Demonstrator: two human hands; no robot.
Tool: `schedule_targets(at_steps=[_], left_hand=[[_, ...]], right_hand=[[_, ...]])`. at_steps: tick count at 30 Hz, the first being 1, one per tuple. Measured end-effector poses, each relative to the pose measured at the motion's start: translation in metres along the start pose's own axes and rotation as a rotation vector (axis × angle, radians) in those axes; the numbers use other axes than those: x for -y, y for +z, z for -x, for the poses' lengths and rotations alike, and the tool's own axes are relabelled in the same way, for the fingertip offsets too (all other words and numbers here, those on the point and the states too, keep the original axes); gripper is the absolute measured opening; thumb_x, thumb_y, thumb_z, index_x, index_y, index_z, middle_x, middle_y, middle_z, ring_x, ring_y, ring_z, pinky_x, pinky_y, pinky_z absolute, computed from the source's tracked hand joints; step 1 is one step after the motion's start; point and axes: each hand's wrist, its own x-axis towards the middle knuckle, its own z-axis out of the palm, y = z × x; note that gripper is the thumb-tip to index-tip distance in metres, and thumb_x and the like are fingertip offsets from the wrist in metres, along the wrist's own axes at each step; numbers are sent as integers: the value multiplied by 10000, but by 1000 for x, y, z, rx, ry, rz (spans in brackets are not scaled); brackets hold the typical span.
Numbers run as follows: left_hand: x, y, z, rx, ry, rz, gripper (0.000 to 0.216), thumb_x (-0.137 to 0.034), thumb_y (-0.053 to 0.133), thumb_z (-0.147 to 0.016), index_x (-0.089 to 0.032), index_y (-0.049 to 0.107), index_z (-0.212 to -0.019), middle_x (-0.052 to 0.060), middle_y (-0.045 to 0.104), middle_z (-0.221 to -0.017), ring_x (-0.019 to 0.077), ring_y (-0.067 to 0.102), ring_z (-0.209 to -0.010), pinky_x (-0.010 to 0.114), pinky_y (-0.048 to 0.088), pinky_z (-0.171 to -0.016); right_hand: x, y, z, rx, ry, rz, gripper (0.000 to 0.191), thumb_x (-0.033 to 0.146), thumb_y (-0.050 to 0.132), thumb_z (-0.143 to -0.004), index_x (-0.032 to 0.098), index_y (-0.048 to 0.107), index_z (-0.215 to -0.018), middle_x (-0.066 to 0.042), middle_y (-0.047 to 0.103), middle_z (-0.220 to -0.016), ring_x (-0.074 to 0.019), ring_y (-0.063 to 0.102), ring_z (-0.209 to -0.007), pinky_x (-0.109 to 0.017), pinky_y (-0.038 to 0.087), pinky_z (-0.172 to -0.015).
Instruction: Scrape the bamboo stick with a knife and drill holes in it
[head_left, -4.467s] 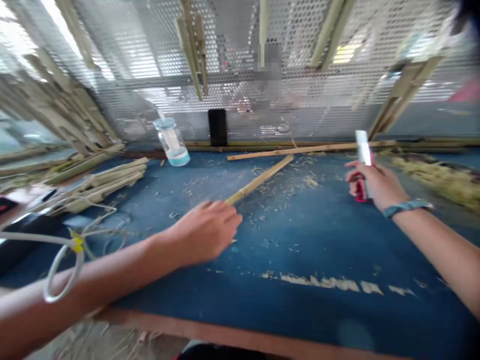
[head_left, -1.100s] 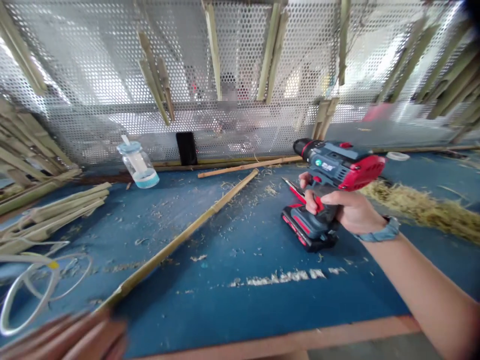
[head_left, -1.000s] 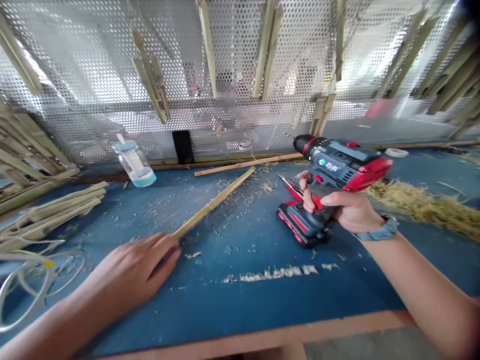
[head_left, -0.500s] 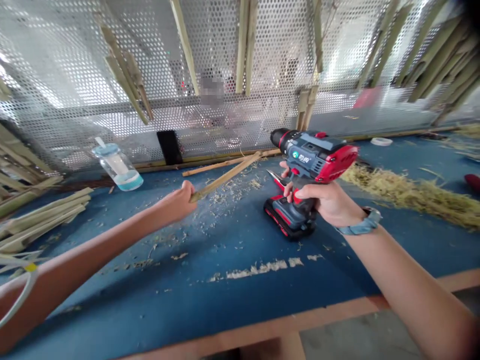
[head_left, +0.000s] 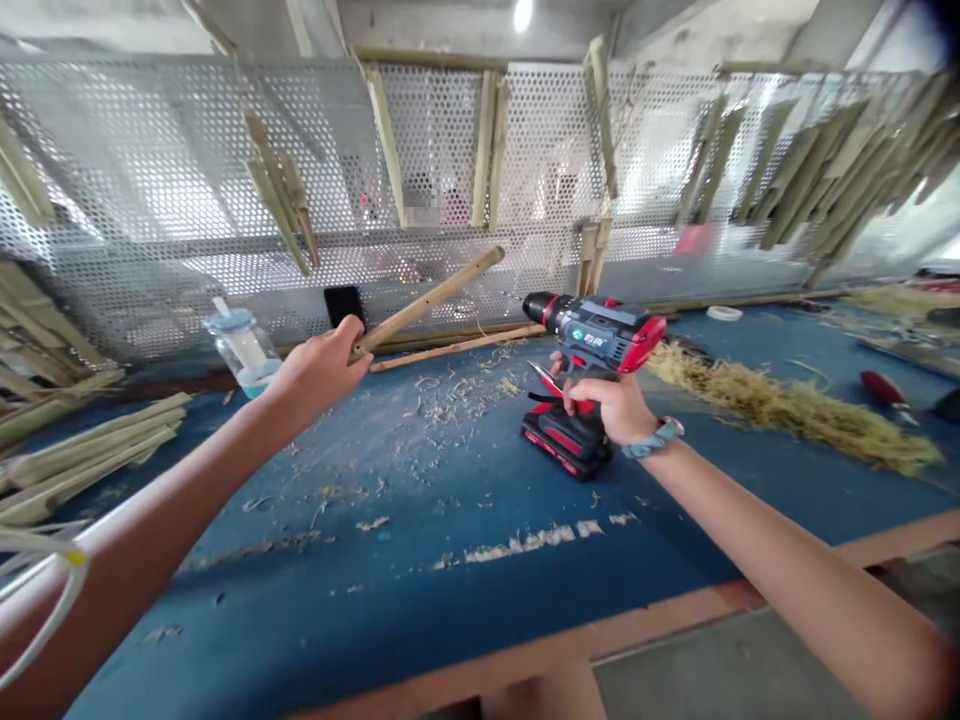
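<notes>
My left hand [head_left: 326, 358] is closed round the near end of a bamboo stick [head_left: 427, 302], which slants up to the right above the table. Small dark marks dot the side of the stick. My right hand [head_left: 606, 400] grips the handle of a cordless drill [head_left: 592, 330], grey and red, its thin bit pointing left toward the stick's far end but apart from it. The drill's battery base sits low, at or just over the blue tabletop; I cannot tell which. A pointed metal tool [head_left: 544, 376] shows just left of my right fingers.
Shavings [head_left: 450, 400] litter the blue table [head_left: 420, 610]. A drinking bottle [head_left: 244, 350], a black phone [head_left: 343, 305] and split bamboo pieces [head_left: 97, 450] are at left. Behind stands a perforated metal screen [head_left: 435, 130]. At right lie a heap of fibre [head_left: 787, 405] and a white tape roll [head_left: 724, 313].
My left hand has turned the bamboo stick and raised its far end. The drill has shifted slightly left in my right hand, and its bit now shows. The camera view has tilted upward.
</notes>
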Motion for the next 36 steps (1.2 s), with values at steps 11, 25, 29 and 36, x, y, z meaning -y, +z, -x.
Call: schedule_targets(at_steps=[11, 25, 29, 36], left_hand=[[40, 5, -37, 5, 64, 14, 463, -551, 474, -1113, -192, 646, -1350, 57, 743, -1039, 225, 712, -888, 429, 583, -882], [42, -11, -33, 61, 121, -23, 355, -476, 538, -1107, -175, 641, -1265, 14, 683, -931, 176, 649, -757, 360, 570, -755], [40, -12, -35, 88, 145, -35, 399, -495, 468, -1098, -187, 599, -1315, 29, 678, -913, 193, 619, -748, 342, 482, -710], [48, -11, -35, 109, 164, -67, 518, -553, 355, -1035, -183, 581, -1318, 103, 718, -938, 242, 624, -770, 335, 383, -676]], right_hand=[[-17, 26, -57, 68, -56, 24, 132, 352, 644, -597, 263, 619, -692, -13, 725, -795, -165, 528, -511, -386, 456, -562], [-14, 38, -66, 94, -64, 8, 232, 385, 728, -731, 241, 683, -907, 20, 659, -696, -155, 530, -486, -366, 478, -580], [-16, 37, -67, 87, -67, 13, 228, 393, 731, -735, 243, 681, -900, 31, 634, -633, -161, 514, -478, -365, 471, -570], [-17, 35, -65, 67, -57, -3, 166, 350, 723, -728, 260, 665, -855, 38, 623, -622, -162, 516, -487, -359, 448, -559]])
